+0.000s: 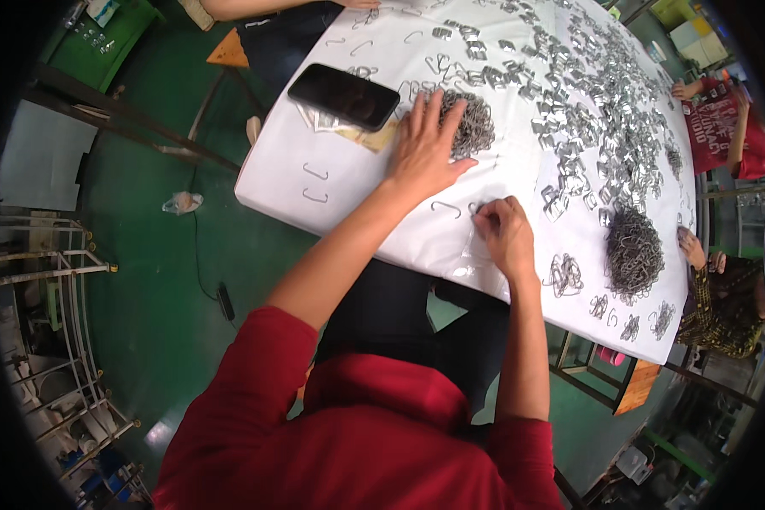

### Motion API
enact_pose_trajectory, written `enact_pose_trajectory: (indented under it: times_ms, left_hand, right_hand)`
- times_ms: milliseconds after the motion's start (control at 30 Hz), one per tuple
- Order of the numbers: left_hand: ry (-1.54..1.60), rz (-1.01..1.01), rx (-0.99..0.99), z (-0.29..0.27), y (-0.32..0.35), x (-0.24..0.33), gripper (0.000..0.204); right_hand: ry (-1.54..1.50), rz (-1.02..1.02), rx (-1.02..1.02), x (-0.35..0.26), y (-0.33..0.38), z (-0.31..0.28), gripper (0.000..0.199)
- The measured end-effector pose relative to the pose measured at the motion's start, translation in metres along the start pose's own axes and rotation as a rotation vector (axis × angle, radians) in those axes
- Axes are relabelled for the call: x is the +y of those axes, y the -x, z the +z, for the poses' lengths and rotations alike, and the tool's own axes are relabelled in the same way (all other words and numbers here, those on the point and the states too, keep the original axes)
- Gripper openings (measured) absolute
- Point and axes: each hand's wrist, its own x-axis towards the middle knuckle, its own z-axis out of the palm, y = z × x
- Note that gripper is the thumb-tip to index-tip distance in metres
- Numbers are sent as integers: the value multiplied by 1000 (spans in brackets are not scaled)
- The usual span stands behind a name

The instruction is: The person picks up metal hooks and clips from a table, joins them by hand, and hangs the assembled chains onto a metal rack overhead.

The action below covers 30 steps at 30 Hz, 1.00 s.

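My left hand [429, 146] lies with spread fingers along the left side of a tangled pile of bent wire hooks [476, 127], touching it. To its right and nearer to me, my right hand [510, 236] is closed in a pinch low over the white table [272, 183]. A bit of grey shows at its fingertips, but what it holds is too small to make out. Between the hands lies a single wire hook [446, 208]. Two more loose hooks, an upper one [315, 172] and a lower one [314, 196], rest left of my left forearm.
A black phone [344, 95] lies on paper notes [372, 136] left of the pile. Many shiny metal clips [582, 127] spread across the table's right half. A dark wire heap [633, 255] and smaller hook clusters [564, 274] stand nearer right. Other people sit around the table.
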Motion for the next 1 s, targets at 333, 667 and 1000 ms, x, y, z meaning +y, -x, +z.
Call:
enact_pose_trajectory:
  times_ms: [333,667,1000]
  left_hand:
    - [225,42,-25,-32,-64,37,34]
    - [258,-45,-272,-17,-69,51,36]
    - [327,83,-233,-26,-75,36,31]
  right_hand:
    - [-158,23,134,13,8,9,10]
    - [-264,-68,210,20,13,10,10]
    - [-309,-92,193,27,16,6,9]
